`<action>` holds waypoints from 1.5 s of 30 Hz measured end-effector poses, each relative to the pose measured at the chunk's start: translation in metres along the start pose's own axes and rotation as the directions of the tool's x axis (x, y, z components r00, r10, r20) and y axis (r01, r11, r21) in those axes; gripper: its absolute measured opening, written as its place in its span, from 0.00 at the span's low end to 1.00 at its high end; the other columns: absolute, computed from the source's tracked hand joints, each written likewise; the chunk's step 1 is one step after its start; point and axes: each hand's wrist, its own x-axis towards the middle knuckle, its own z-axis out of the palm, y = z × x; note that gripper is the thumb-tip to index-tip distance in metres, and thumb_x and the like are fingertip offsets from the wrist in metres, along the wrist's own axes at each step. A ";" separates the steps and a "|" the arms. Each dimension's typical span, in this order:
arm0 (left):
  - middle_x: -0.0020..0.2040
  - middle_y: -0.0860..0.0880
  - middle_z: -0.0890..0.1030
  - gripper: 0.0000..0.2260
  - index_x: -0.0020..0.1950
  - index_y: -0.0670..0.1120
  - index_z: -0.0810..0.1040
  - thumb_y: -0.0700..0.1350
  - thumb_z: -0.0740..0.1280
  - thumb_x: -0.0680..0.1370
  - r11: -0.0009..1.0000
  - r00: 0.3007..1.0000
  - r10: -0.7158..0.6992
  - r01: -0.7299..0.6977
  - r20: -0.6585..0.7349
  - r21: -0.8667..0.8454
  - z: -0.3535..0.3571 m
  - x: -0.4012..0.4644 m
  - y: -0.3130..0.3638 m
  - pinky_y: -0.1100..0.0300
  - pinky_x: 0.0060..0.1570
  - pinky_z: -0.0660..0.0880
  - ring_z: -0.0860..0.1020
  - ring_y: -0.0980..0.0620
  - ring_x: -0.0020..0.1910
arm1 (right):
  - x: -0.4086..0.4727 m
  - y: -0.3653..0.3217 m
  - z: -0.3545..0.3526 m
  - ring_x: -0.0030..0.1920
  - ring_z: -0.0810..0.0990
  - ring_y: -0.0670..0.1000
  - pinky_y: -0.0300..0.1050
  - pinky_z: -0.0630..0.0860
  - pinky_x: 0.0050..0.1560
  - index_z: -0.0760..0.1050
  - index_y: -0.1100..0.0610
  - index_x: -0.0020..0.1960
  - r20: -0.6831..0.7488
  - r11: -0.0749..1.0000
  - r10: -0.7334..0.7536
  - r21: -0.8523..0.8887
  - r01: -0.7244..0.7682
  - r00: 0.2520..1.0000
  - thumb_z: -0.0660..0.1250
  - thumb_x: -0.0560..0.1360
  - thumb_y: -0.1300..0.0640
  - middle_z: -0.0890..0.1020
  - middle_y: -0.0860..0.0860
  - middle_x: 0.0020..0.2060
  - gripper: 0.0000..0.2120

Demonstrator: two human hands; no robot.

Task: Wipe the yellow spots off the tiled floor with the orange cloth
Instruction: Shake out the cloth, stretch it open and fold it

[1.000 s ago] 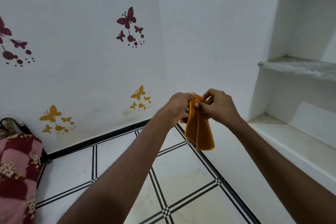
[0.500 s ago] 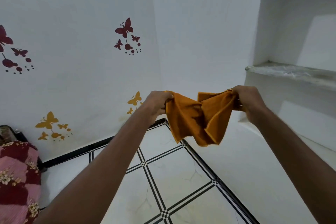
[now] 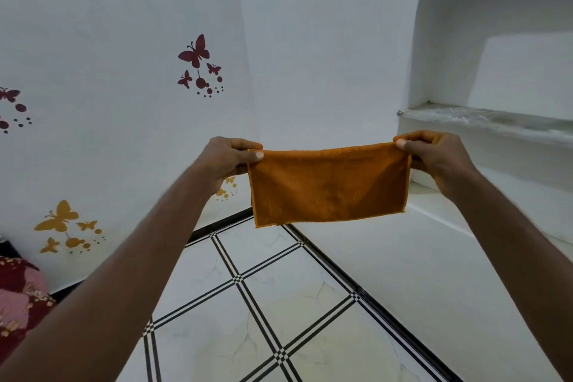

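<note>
Head view: left hand (image 3: 228, 156) and right hand (image 3: 432, 153) each pinch a top corner of the orange cloth (image 3: 328, 184), stretched flat in the air above the tiled floor (image 3: 279, 304); it looks light, soft, floppy; bunching it in one palm should suit wiping.

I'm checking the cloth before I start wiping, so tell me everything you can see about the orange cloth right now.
The orange cloth is a small rectangle of nubby, towel-like fabric with a stitched edge. It looks folded double, with a second layer showing along its left and bottom edges. It is held up in the air, stretched flat and fairly taut, hanging down from its top edge. The left hand pinches its top left corner and the right hand its top right. It hangs above the tiled floor without touching it. No stains show on it.
</note>
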 end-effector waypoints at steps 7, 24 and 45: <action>0.52 0.46 0.84 0.13 0.57 0.43 0.84 0.43 0.76 0.73 0.982 0.983 0.169 -0.163 -0.066 0.091 -0.010 -0.018 0.016 0.57 0.47 0.82 0.83 0.47 0.50 | -0.036 -0.036 -0.031 0.47 0.86 0.54 0.38 0.84 0.44 0.83 0.58 0.53 0.120 0.963 -0.186 -0.173 0.206 0.975 0.74 0.75 0.60 0.86 0.59 0.46 0.07; 0.43 0.44 0.84 0.11 0.55 0.42 0.84 0.41 0.76 0.74 0.795 0.849 0.507 -0.393 -0.150 0.463 0.050 -0.042 0.068 0.63 0.40 0.82 0.85 0.51 0.39 | -0.006 -0.057 -0.090 0.39 0.81 0.47 0.37 0.75 0.38 0.84 0.56 0.46 0.085 0.783 -0.414 -0.475 0.402 0.906 0.78 0.73 0.57 0.82 0.48 0.36 0.05; 0.43 0.47 0.80 0.12 0.44 0.42 0.79 0.46 0.62 0.83 0.872 0.917 0.392 -0.341 -0.081 0.351 0.098 -0.070 0.106 0.56 0.48 0.77 0.79 0.50 0.46 | 0.008 -0.073 -0.164 0.44 0.79 0.51 0.45 0.77 0.44 0.76 0.58 0.48 0.281 0.919 -0.313 -0.153 0.364 0.907 0.68 0.80 0.52 0.79 0.52 0.40 0.09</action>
